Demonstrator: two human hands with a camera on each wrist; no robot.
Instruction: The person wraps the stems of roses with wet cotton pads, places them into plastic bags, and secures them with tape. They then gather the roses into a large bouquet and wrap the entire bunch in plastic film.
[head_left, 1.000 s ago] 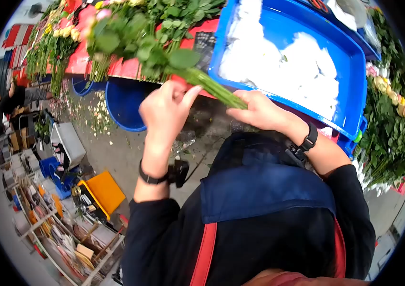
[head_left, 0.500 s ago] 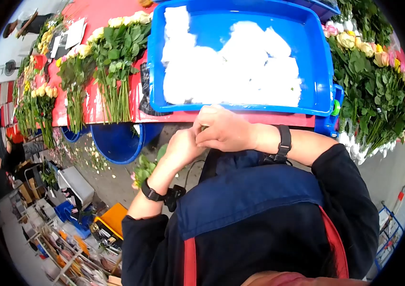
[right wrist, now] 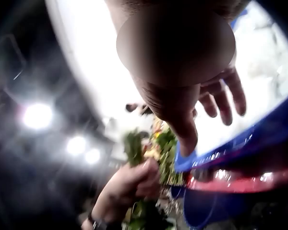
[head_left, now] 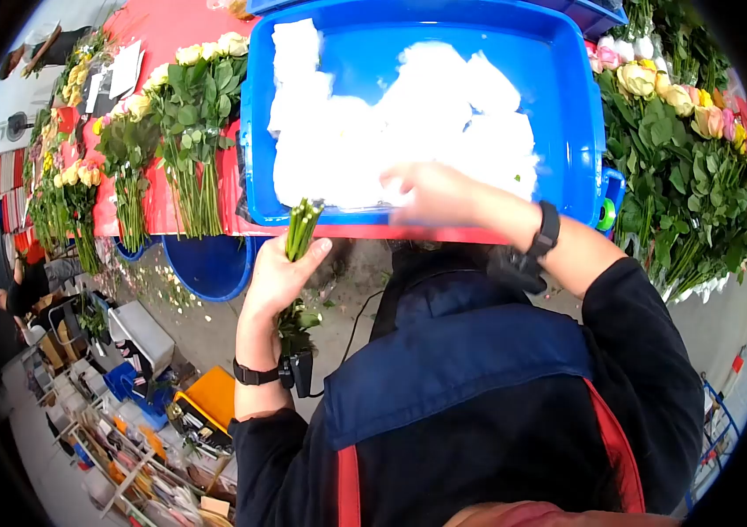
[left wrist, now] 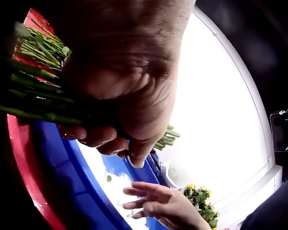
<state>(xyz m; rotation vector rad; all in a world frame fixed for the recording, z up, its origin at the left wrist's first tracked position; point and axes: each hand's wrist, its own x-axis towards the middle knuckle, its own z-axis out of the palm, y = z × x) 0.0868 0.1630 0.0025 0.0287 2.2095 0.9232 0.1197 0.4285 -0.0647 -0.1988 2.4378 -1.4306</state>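
Observation:
My left hand [head_left: 279, 279] grips a bunch of green flower stems [head_left: 303, 230], cut ends pointing up and leaves hanging below the fist. In the left wrist view the stem ends [left wrist: 169, 137] poke out past the thumb. My right hand [head_left: 437, 195], blurred in the head view, reaches over the near edge of a blue tray [head_left: 567, 97]. Its fingers are spread and hold nothing in the right wrist view, just above white, soft-looking clumps [head_left: 338, 145] in the tray. The flower heads of the held bunch are hidden behind my left forearm.
Bundles of roses [head_left: 193, 110] lie on the red-covered table [head_left: 171, 22] left of the tray. More roses [head_left: 672, 158] stand to its right. A blue bucket [head_left: 206, 268] sits under the table edge. An orange bin [head_left: 215, 395] and cluttered shelving are at lower left.
The bunch has swung from leaves-up to cut ends up in my left hand. My right hand was at the stems with the left; it has left them and moved right, over the tray.

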